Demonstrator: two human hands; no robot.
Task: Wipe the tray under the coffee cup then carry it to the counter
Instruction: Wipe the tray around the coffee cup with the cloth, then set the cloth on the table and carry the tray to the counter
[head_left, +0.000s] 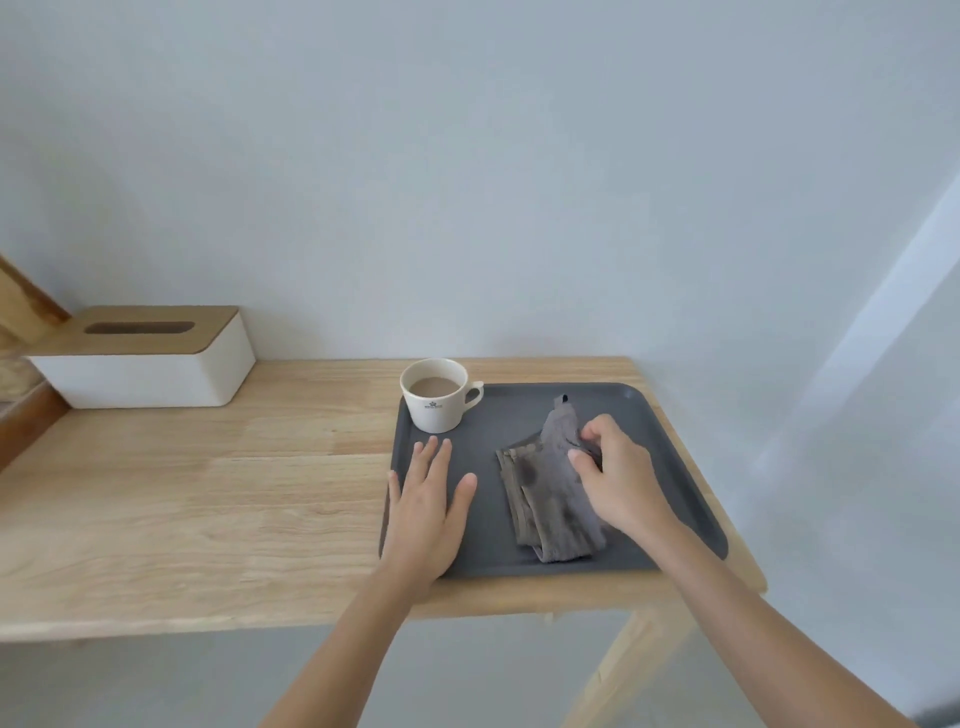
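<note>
A light wooden table (208, 499) is seen against a pale wall, with a dark grey tray (670, 452) set at its right end, close to the front edge and the right-hand corner. A white tissue box (156, 374) with a wooden lid is placed well apart at the back left. A crumpled, stained grey cloth (545, 499) is spread across the middle of the tray and is pinched at its upper part by the right hand (618, 483). The left hand (426, 514) is laid flat and spread wide on the tray's left side, holding nothing. A white coffee cup (435, 397), filled with milky coffee, is stood in the tray's far left corner. A spill is judged likely if the cup is knocked during wiping, or if the tray is tilted when carried.
</note>
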